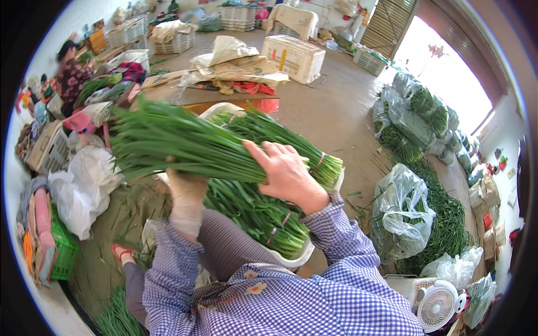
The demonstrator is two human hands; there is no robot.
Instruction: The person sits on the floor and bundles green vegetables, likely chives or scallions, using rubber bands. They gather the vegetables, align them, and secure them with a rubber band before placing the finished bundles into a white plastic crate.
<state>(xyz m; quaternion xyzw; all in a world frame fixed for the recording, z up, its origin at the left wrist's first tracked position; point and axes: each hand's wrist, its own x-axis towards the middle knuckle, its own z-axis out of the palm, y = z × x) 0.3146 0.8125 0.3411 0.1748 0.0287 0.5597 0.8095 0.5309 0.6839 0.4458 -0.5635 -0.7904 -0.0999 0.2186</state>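
A thick bunch of long green garlic chives (189, 145) lies across both my hands, its leafy ends to the left. My left hand (187, 189), with a pale wrapping at the wrist, supports it from below; its fingers are mostly hidden by the leaves. My right hand (290, 172) grips the bunch near its pale stem ends. Beneath is a white plastic basket (309, 254) holding tied bundles. One tied bundle of chives (332, 170) rests at its upper right side, and another banded bundle (290, 235) lies nearer my lap.
A filled clear plastic bag (401, 214) stands right, beside loose greens (447, 210) on the floor. Bagged greens (414, 113) are piled near the doorway. A low table (201, 98) lies ahead. White plastic sheeting (84, 185) is at left; a person (73, 77) sits upper left, holding greens.
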